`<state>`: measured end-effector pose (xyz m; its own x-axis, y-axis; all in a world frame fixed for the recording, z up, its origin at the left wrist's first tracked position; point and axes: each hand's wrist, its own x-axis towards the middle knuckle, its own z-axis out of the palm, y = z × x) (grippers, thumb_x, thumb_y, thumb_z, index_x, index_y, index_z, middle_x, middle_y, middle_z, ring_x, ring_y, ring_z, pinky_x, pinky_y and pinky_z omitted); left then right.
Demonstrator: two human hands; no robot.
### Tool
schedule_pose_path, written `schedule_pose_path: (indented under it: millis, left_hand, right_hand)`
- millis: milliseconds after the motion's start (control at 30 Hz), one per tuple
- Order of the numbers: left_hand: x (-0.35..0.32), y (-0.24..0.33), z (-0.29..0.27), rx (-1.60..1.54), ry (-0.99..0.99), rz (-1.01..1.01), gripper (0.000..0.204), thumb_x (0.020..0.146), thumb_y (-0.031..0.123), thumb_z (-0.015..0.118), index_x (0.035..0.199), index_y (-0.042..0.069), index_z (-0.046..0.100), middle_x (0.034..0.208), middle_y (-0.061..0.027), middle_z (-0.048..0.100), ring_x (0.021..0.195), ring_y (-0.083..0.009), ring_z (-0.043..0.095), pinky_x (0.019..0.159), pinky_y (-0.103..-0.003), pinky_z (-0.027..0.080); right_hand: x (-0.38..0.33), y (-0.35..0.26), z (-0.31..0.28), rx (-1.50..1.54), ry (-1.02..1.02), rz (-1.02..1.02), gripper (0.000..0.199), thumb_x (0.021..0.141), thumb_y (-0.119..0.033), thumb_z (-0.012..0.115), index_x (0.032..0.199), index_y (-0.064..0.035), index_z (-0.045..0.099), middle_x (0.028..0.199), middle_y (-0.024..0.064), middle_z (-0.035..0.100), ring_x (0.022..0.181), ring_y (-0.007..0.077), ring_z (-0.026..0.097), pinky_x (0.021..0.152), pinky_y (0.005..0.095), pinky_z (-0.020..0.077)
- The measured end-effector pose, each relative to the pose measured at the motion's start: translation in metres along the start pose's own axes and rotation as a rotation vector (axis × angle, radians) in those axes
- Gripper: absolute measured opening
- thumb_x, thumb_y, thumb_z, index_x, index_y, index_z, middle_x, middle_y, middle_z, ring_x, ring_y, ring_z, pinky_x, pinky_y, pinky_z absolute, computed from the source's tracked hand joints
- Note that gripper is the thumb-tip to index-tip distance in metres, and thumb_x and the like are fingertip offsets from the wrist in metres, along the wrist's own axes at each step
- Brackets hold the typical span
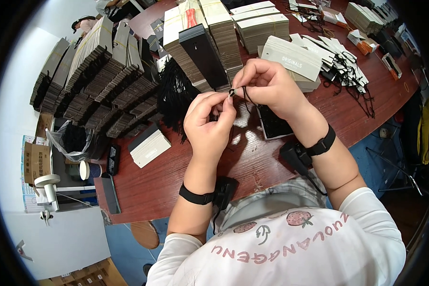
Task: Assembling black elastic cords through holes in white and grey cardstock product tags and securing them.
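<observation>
Close together over the table, my left hand (207,121) and my right hand (270,88) both pinch a thin black cord (246,94). A small dark loop of it shows between the fingertips. Just beyond them, a narrow black block of cards (206,57) leans against tall stacks of pale tags. A hanging bunch of black cords (174,88) lies to the left of my left hand. Behind my right hand rests a stack of cream printed tags (293,59). Partly under my right wrist is a shallow dark box (274,125) with black contents.
Tall bundled tag stacks (97,76) fill the left side of the red-brown table (176,195). A small tag pile (150,148) lies nearer. Loose strung tags (345,64) and small orange-and-white boxes (362,43) sit at right. A bag of black cords (74,140) is beyond the left edge.
</observation>
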<state>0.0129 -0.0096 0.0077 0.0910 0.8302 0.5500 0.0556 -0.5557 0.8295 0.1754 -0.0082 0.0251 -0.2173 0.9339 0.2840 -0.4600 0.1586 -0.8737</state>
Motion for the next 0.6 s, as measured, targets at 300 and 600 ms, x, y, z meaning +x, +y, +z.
schedule_pose_path:
  millis: [300, 600]
  left_hand:
    - [0.002, 0.002, -0.001, 0.097, 0.025, 0.084, 0.006, 0.078, 0.0, 0.065, 0.084, -0.002, 0.064, 0.081, -0.0049, 0.06, 0.066, -0.0076, 0.052, 0.059, -0.02, 0.042]
    - [0.001, 0.005, -0.002, -0.408, -0.05, -0.309, 0.016, 0.091, 0.012, 0.055, 0.098, -0.001, 0.06, 0.081, -0.0025, 0.059, 0.07, -0.0068, 0.049, 0.064, -0.02, 0.04]
  right_hand:
    - [-0.001, 0.002, 0.013, -0.777, 0.183, -0.514, 0.007, 0.068, -0.003, 0.064, 0.074, -0.0007, 0.059, 0.077, 0.0066, 0.063, 0.067, 0.0154, 0.058, 0.056, 0.0249, 0.0443]
    - [-0.002, -0.001, 0.015, -0.795, 0.111, -0.514, 0.006, 0.069, -0.003, 0.063, 0.074, -0.0017, 0.06, 0.08, 0.0059, 0.065, 0.065, 0.0132, 0.058, 0.052, 0.0237, 0.0418]
